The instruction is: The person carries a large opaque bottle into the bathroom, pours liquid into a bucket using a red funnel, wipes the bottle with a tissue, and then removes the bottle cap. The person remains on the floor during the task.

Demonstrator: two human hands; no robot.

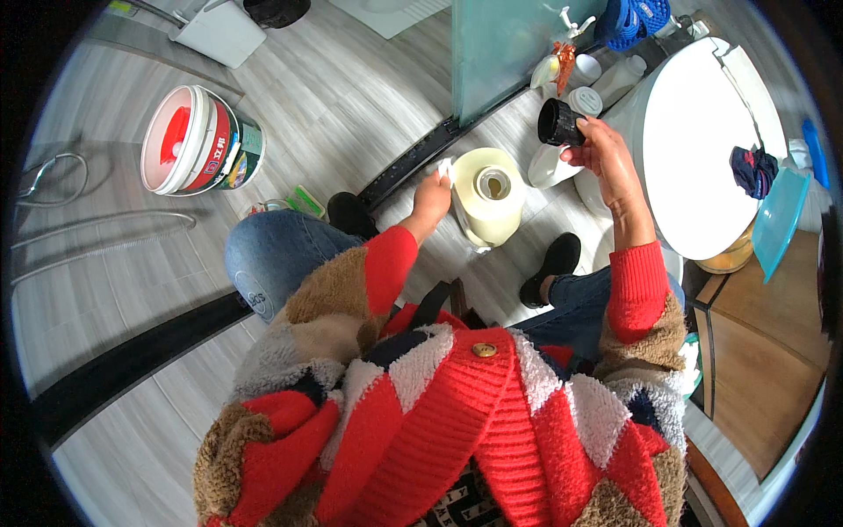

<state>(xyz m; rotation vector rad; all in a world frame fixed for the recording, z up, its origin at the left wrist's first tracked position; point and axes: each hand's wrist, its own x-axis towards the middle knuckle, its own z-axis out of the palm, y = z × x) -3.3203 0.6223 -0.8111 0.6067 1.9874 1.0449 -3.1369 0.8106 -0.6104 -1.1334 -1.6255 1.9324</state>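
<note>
A pale yellow plastic jug [475,209] stands on the tiled floor between my feet, its round mouth uncovered. My left hand [431,199] is at the jug's left side, with a piece of white tissue or cloth [446,168] pinched at the fingertips. Whether those fingers also touch the jug, I cannot tell. Up and to the right of the jug, my right hand [602,153] holds a black ribbed plastic cap [558,123] between thumb and fingers, its open side turned left. A white plastic bottle [550,167] lies just below that cap.
A frosted glass door [500,59] and its black floor track [411,161] lie ahead. White bottles [619,79] and a blue slipper [632,25] sit near the large white basin [705,158] at right. A paint bucket [204,141] stands at left, near a shower hose [105,247].
</note>
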